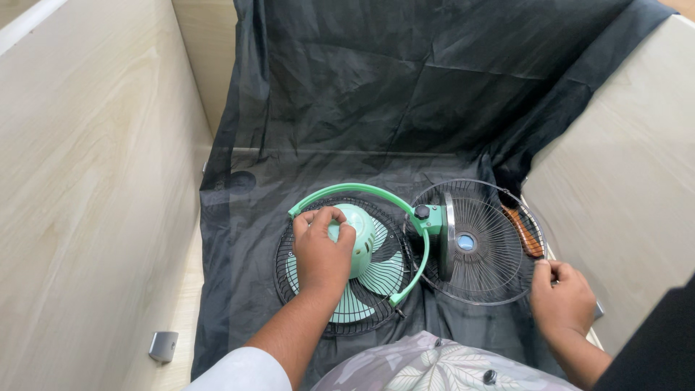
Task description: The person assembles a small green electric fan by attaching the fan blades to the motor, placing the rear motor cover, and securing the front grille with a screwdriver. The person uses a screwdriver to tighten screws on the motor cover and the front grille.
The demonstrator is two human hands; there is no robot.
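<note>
A small mint-green fan (365, 271) lies face down on a black cloth (376, 108). Its green motor housing points up inside a black wire rear guard (284, 268), and a green curved bracket (355, 191) arches over it. My left hand (321, 250) rests on top of the motor housing, fingers curled around it. Beside the fan on the right stands the detached black front grille (481, 242) with a blue centre cap. My right hand (563, 298) sits at the grille's lower right rim, fingers closed; what it grips is hidden.
Pale wooden panels wall in the workspace on the left (94, 181) and right (622, 181). An orange-brown handle (527, 233) lies behind the grille. A small grey metal bracket (163, 345) sits at the lower left. Patterned fabric (427, 366) covers my lap.
</note>
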